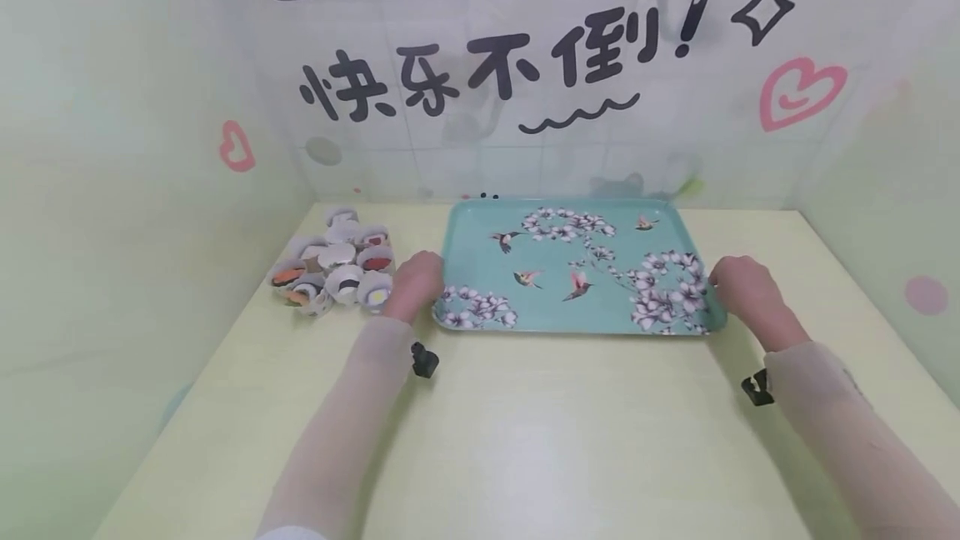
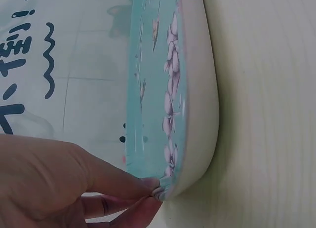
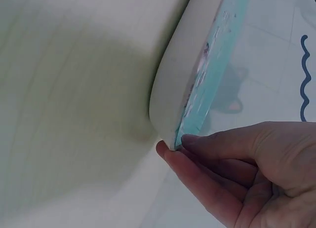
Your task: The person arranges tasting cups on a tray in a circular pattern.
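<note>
A turquoise rectangular tray printed with white-purple blossoms and small birds lies toward the far side of the table. At its left edge my left hand pinches the rim between thumb and fingers; the left wrist view shows the thumb on top and fingertips beneath. My right hand pinches the opposite rim, the thumb over the edge and the index finger below. The tray's pale outer side shows close over the table in the right wrist view.
Left of the tray, near my left hand, a cluster of white cups holds small sushi-like pieces. The pale wooden table is bounded behind by a wall covering with dark lettering, and side walls stand at left and right.
</note>
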### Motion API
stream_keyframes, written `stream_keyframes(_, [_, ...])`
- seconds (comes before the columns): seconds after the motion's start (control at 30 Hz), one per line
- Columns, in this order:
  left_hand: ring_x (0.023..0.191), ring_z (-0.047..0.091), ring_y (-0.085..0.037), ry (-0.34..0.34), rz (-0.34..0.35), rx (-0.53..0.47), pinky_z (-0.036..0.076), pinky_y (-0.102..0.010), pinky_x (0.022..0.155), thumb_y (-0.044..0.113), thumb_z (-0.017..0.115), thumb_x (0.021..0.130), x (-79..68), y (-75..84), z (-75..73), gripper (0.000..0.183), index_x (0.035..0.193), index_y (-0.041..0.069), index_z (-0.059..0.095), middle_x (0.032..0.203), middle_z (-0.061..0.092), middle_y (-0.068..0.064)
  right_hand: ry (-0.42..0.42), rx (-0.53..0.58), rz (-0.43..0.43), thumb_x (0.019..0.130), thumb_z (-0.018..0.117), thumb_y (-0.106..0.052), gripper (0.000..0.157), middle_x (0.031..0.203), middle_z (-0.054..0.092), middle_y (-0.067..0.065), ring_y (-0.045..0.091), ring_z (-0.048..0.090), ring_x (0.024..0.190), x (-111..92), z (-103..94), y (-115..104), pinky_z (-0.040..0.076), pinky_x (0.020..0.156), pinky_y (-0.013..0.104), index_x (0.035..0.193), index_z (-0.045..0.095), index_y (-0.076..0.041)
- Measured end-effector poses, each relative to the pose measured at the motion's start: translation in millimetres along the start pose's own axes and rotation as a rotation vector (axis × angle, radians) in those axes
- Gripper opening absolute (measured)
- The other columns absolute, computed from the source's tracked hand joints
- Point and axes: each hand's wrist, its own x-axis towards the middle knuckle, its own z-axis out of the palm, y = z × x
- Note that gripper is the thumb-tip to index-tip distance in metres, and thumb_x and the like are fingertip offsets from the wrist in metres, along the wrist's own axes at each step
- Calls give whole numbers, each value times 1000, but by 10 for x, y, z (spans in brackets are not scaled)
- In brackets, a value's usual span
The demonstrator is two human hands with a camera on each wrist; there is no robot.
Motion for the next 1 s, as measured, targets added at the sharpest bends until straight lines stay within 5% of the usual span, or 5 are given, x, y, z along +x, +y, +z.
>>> stream_keyframes(0.1, [87, 57, -26, 28, -8, 39, 55, -39, 74, -2, 52, 91, -10, -16, 8, 18, 102, 2, 67, 107, 65, -15, -1, 9, -1, 78, 44, 14, 23, 83, 68, 28, 37, 61, 72, 22, 20, -46, 55, 64, 44, 79, 67, 12])
stream_keyframes(0.23, [92, 59, -27, 45, -30, 51, 56, -43, 83, -2, 50, 93, -21, -33, 7, 21, 105, 1, 67, 111, 65, -16, 0, -7, 3, 81, 48, 9, 30, 58, 49, 7, 20, 42, 58, 62, 61, -92, 37, 50, 28, 56, 48, -8])
stream_keyframes(0.43, [98, 58, -28, 34, -48, 64, 56, -44, 86, -3, 47, 95, -53, -81, -22, 24, 108, 0, 67, 117, 62, -18, -19, 11, 15, 89, 67, -13, 38, 55, 44, 1, 17, 42, 55, 79, 123, -140, 37, 51, 27, 56, 48, -10])
stream_keyframes(0.77, [87, 54, -25, 11, -63, 75, 54, -37, 70, -4, 47, 94, -128, -153, -26, 24, 107, 1, 67, 111, 63, -17, -22, 33, -16, 91, 66, -17, 26, 66, 60, 9, 20, 49, 61, 2, 118, -161, 43, 54, 31, 71, 68, -1])
stream_keyframes(1.0, [85, 54, -26, 22, -35, 76, 52, -37, 66, -6, 48, 93, -146, -201, -28, 20, 101, 0, 65, 108, 62, -17, -88, 87, -27, 92, 65, -49, 50, 59, 47, 0, 16, 44, 59, -61, 119, -166, 40, 56, 30, 64, 57, -8])
